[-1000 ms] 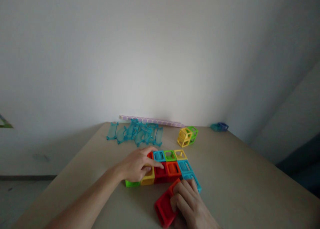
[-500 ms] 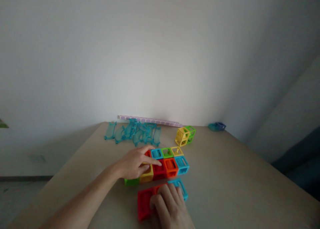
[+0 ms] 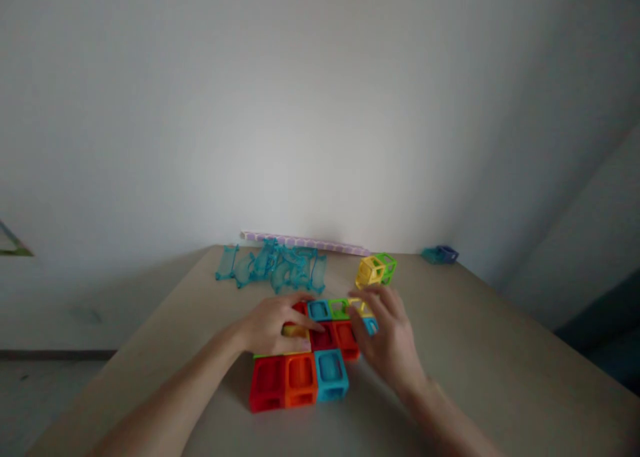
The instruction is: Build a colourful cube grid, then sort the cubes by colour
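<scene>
Two bare hands work on a flat block of bright plastic cube frames on a beige table (image 3: 475,350).

The left hand (image 3: 270,327) rests flat on the block's left side, fingers spread, gripping nothing. The right hand (image 3: 387,340) hovers open over the right end, its grip wide and empty; a moment ago it held a row of red, orange and blue cube frames (image 3: 299,377), which now sits joined along the near edge of the multicoloured cube block (image 3: 333,324). Behind lie clear turquoise curved pieces (image 3: 273,268) and a loose yellow and green cube pair (image 3: 375,270).
</scene>
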Available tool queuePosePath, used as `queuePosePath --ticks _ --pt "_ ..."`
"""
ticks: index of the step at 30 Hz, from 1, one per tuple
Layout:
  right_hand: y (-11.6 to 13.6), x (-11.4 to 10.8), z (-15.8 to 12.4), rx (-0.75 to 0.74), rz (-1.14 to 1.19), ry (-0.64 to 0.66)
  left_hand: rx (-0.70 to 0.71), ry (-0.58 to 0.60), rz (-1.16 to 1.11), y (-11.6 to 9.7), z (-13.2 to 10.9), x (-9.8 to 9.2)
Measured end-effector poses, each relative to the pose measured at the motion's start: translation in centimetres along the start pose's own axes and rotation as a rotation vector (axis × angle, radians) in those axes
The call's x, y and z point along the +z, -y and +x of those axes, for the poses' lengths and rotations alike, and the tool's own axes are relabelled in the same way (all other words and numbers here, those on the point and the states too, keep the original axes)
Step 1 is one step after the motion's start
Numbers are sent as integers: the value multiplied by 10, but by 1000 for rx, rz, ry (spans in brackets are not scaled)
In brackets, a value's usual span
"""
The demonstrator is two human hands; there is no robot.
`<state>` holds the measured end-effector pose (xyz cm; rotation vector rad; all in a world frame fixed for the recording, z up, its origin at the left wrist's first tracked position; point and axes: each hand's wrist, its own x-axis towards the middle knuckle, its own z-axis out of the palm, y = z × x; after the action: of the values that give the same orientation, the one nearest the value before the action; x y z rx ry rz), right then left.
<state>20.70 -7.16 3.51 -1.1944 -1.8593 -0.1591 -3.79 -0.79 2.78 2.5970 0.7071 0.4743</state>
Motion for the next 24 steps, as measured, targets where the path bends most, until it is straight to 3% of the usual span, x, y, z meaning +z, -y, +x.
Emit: queuePosePath --ticks 1,4,6,8,11,13,15,18,20,24 --pt "-27 -2 13 51 -96 -61 -10 9 10 1 0 0" --pt "-99 6 39 296 -212 -59 -28 28 27 4 -1 -1" --pt "-129 20 43 465 -142 4 -26 31 19 4 -1 -1" --pt "-140 31 42 558 -61 48 -19 26 -5 4 0 -2" --pt "-127 36 41 557 74 -50 -16 -19 -79 3 1 -1" --pt "-105 29 41 468 262 -146 -40 -93 -155 5 1 0" --pt "-78 20 39 307 484 -163 -66 -177 -235 7 2 3" --pt "-34 10 27 102 592 -65 -40 -274 -278 9 1 7" --pt "-10 11 17 -42 546 -4 2 -306 -264 6 0 8" --pt "12 20 5 -229 511 53 35 -253 -330 -5 -1 11"
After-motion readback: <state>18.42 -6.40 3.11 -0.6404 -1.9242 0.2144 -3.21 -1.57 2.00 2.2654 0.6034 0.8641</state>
